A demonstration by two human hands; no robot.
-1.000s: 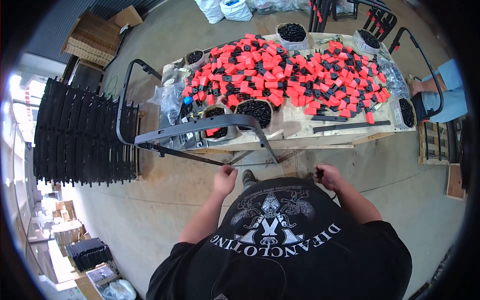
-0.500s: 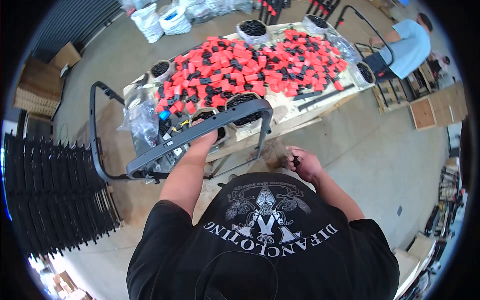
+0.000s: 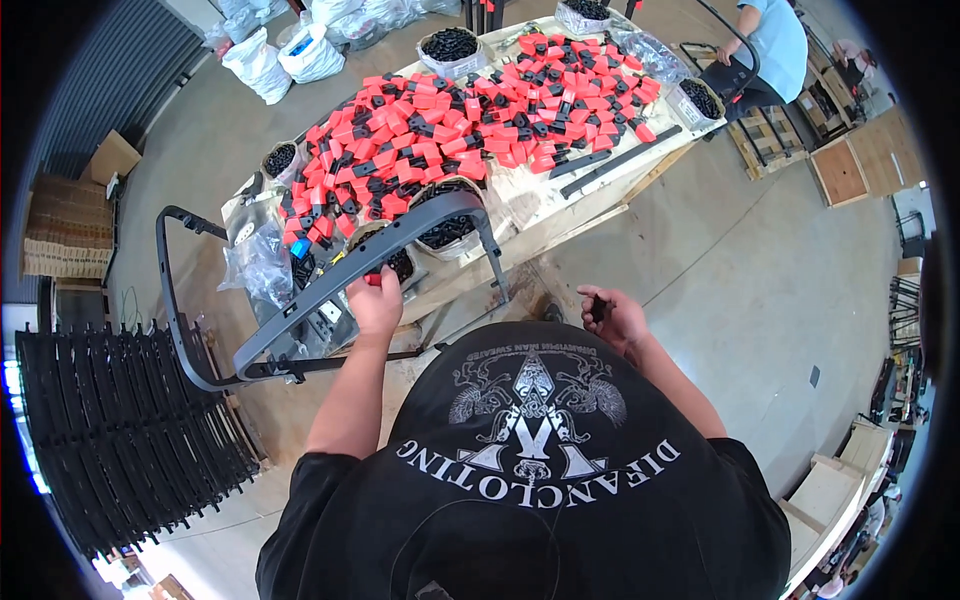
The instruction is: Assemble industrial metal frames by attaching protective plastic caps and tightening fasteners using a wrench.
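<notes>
Left hand point(image 3: 378, 305) extends forward; right hand point(image 3: 622, 318) cups black parts point(image 3: 598, 309).

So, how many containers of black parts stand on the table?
6. Far edge: left container, middle container, right container. Near edge: right-corner container, plus two containers partly behind the grey frame. More could be hidden.

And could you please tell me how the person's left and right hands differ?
The left hand is near the grey frame, the right hand apart from it. The left is at a red piece; the right is curled round a dark piece. Both are bare.
</notes>
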